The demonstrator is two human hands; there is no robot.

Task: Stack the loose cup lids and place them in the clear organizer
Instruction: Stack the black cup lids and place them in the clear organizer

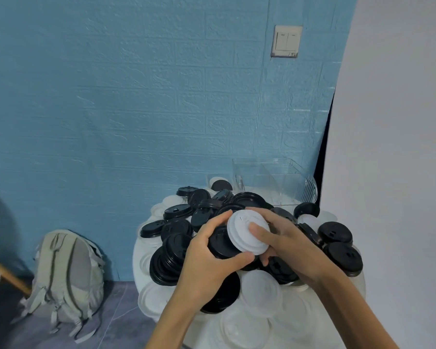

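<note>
Seating white lid (pixel 247 231) squarely onto black lids (pixel 220 244), above the pile (pixel 337 244): left hand (pixel 212 258) curled round the black ones, right hand (pixel 282 241) pinching the white. Rims aligned before pressing, probably. Clear organizer (pixel 275 181) behind, near.

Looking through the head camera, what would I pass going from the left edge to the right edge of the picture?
Grey backpack on the floor → left hand gripping stacked black lids → white lid held between both hands → right hand → loose black lid near the table's right side → white wall.
</note>
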